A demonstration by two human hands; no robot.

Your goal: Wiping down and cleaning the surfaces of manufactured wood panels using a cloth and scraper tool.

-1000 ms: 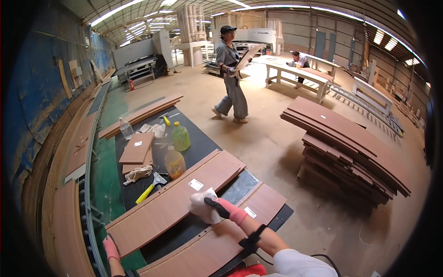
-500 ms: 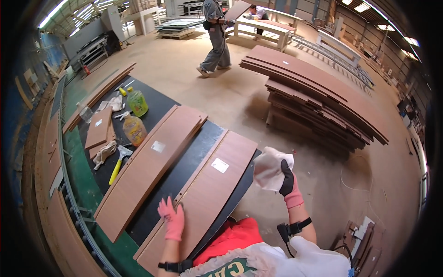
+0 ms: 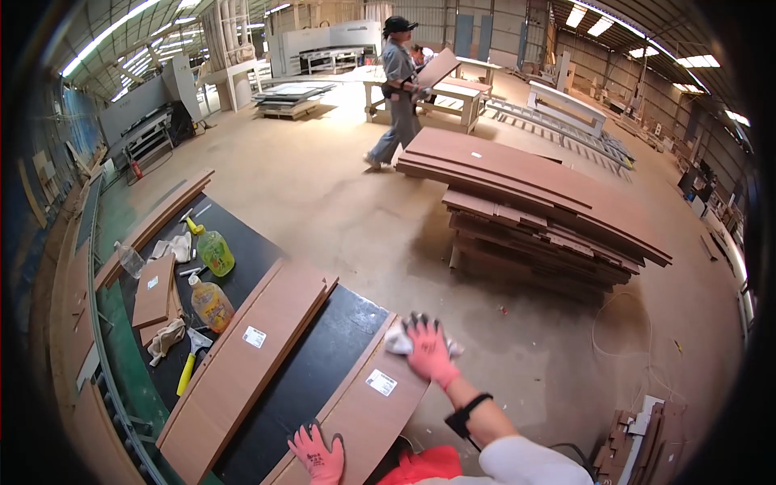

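A brown wood panel [image 3: 356, 412] with a white label lies on the black tabletop [image 3: 303, 364] in front of me. My left hand [image 3: 318, 455], in a pink glove with dark fingertips, rests on its near part with the fingers spread. At the panel's far end, my right hand [image 3: 428, 349], in a matching glove, presses a crumpled white cloth [image 3: 398, 340] against the surface. The cloth sticks out on both sides of that hand, and the palm hides its middle. To the left lies a second labelled panel [image 3: 242, 356], which neither hand touches.
Left on the table are a green bottle [image 3: 215, 252], an orange-yellow bottle [image 3: 211, 305], a yellow-handled scraper [image 3: 192, 360] and rags. A tall stack of brown panels [image 3: 525, 182] stands ahead right. Beyond it, a person [image 3: 398, 89] carries a board. A roller conveyor [image 3: 105, 347] runs along the left.
My right hand has brought the cloth from the air beside the panel onto its far end. The left hand still lies on the panel. My view has tilted up, and the person has walked right.
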